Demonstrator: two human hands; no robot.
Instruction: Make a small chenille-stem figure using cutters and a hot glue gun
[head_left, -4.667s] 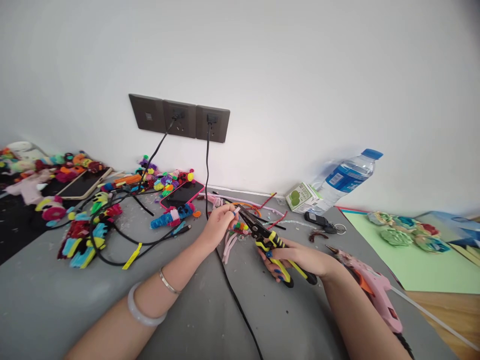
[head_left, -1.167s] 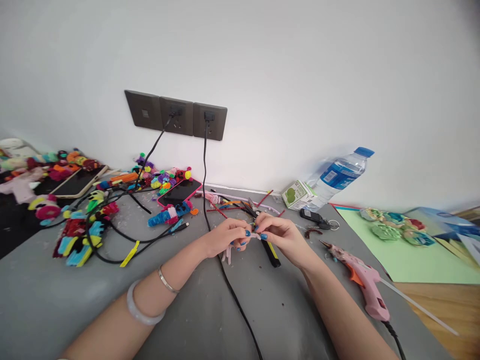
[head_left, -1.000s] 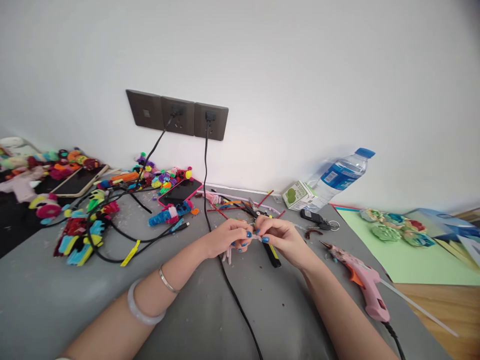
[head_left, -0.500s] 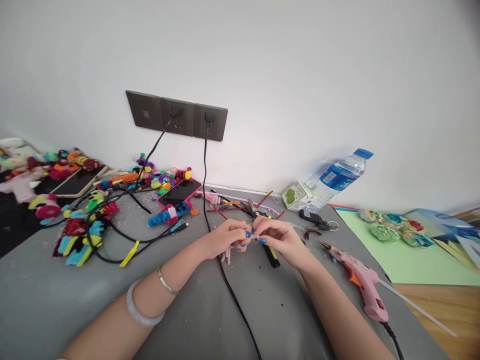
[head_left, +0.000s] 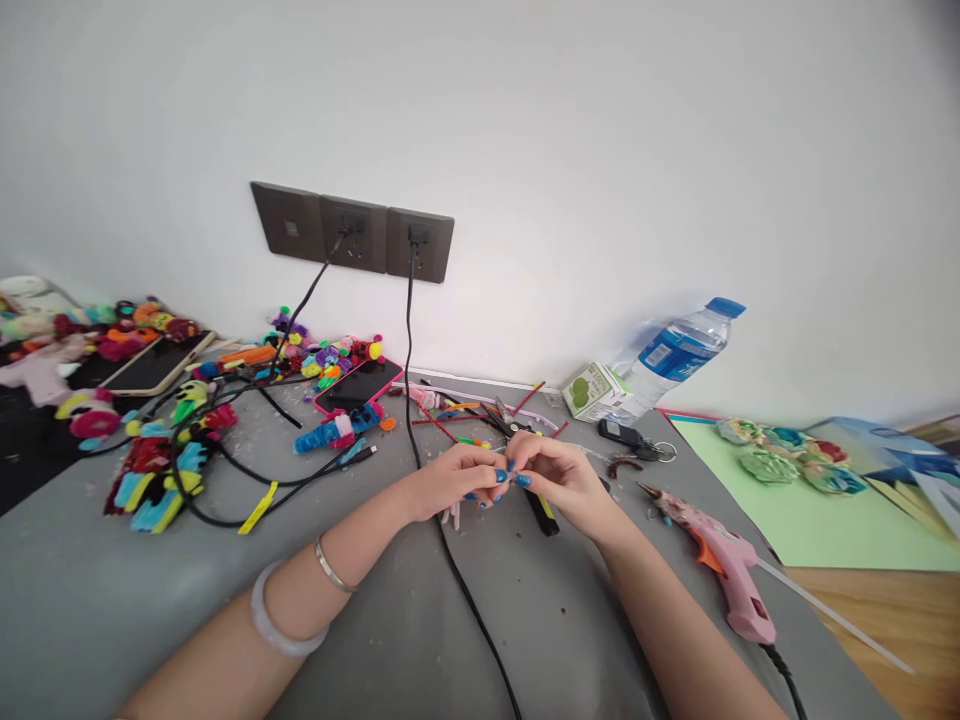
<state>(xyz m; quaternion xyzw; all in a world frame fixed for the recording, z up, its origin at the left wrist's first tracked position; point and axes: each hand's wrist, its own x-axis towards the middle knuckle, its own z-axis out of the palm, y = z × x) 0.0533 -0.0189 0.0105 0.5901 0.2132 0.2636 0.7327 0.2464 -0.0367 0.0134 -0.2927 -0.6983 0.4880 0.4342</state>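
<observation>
Fingertips meeting over the middle of the desk, my left hand (head_left: 461, 477) and my right hand (head_left: 556, 474) are both closed in a pinch. A pale pink pipe cleaner piece (head_left: 451, 516) is in my left hand, its fuzzy ends hanging below the fingers. The fingers hide most of it, and the right thumb and forefinger pinch at its small upper part. Under my right hand lie black-and-yellow pliers (head_left: 541, 513), jaws pointing to the wall. Beyond the hands are loose red pipe cleaners (head_left: 529, 397) and other coloured bits.
A black cable (head_left: 465, 580) runs beneath my left hand. To the right lie a pink glue gun (head_left: 731, 570), a car key (head_left: 621, 433), a tilted water bottle (head_left: 681, 350) and a drink carton (head_left: 592, 391). Pipe-cleaner figures (head_left: 169, 465) and a pink-cased phone (head_left: 360, 385) are on the left.
Both hands stay in nearly the same place. The right fingertips have closed in slightly against the left ones, and a green-and-orange bit now shows just beyond the hands.
</observation>
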